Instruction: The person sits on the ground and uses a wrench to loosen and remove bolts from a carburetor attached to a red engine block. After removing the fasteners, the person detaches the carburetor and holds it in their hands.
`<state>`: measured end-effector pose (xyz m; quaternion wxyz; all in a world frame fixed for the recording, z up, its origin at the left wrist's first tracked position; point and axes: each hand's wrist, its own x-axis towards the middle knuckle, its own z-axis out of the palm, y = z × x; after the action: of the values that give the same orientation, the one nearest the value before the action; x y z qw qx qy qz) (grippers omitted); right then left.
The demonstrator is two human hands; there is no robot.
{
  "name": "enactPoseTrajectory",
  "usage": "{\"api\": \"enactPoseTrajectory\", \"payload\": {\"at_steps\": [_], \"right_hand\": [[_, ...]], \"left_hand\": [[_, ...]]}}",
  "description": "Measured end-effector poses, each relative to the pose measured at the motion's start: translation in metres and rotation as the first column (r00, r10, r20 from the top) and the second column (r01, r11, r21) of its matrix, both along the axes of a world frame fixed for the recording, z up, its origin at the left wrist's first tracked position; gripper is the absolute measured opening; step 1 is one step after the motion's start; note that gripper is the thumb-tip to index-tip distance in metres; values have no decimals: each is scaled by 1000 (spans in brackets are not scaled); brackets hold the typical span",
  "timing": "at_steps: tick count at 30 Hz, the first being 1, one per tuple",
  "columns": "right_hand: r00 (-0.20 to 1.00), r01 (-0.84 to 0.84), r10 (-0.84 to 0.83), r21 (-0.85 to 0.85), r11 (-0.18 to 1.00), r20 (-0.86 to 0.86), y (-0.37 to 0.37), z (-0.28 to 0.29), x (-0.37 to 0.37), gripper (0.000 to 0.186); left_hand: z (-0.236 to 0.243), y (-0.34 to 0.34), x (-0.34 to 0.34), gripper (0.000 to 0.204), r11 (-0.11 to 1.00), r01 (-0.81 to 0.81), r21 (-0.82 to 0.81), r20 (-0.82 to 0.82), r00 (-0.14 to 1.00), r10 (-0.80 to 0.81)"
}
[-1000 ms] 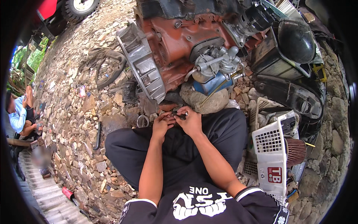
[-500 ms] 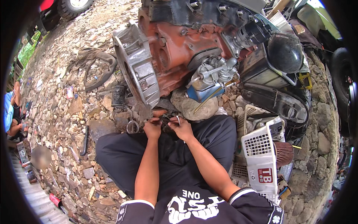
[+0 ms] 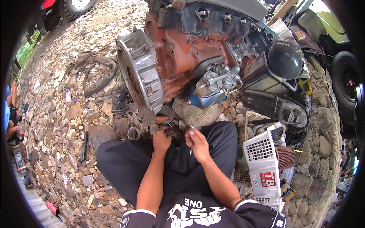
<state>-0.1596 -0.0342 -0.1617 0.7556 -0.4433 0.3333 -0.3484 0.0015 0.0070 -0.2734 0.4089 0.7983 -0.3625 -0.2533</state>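
My left hand point(image 3: 162, 140), between my knees, is closed around a small dark part whose shape is mostly hidden. Just to its right, my right hand point(image 3: 197, 144) grips a slim silver metal tool point(image 3: 191, 151); one end shows above the fingers, the other below the palm. The two hands are apart. Beyond them stands a large red engine block point(image 3: 182, 57) with a silver bell housing point(image 3: 141, 70) on its left. A silver carburetor-like part point(image 3: 218, 81) rests on a blue box point(image 3: 203, 101) over a big stone point(image 3: 190, 111).
A clear round cup point(image 3: 134, 133) and a black can point(image 3: 119, 102) stand left of my hands. White plastic baskets point(image 3: 262, 167) with parts, a pleated filter point(image 3: 285, 157) and a black casing point(image 3: 275, 108) lie right. Rubble covers the ground; another person point(image 3: 11, 114) sits far left.
My right hand has moved right and back, away from my left hand, with the silver tool still in it. The left hand has shifted slightly and stays closed on the dark part.
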Motion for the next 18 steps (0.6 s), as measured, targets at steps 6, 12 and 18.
{"api": "enactPoseTrajectory", "payload": {"at_steps": [6,12,18], "right_hand": [[890,98,-420,-823,559,-179,-9,144,-58,24],[941,77,-321,-858,508,-105,-59,277,-76,44],[874,-52,-416,-897,438,-253,-117,318,-33,31]], "left_hand": [[113,-15,-24,40,875,16,-484,-343,916,-207],[211,-56,-25,75,730,-1,-683,-480,754,-448],[210,-95,-15,78,747,-4,-665,-614,572,-544]]}}
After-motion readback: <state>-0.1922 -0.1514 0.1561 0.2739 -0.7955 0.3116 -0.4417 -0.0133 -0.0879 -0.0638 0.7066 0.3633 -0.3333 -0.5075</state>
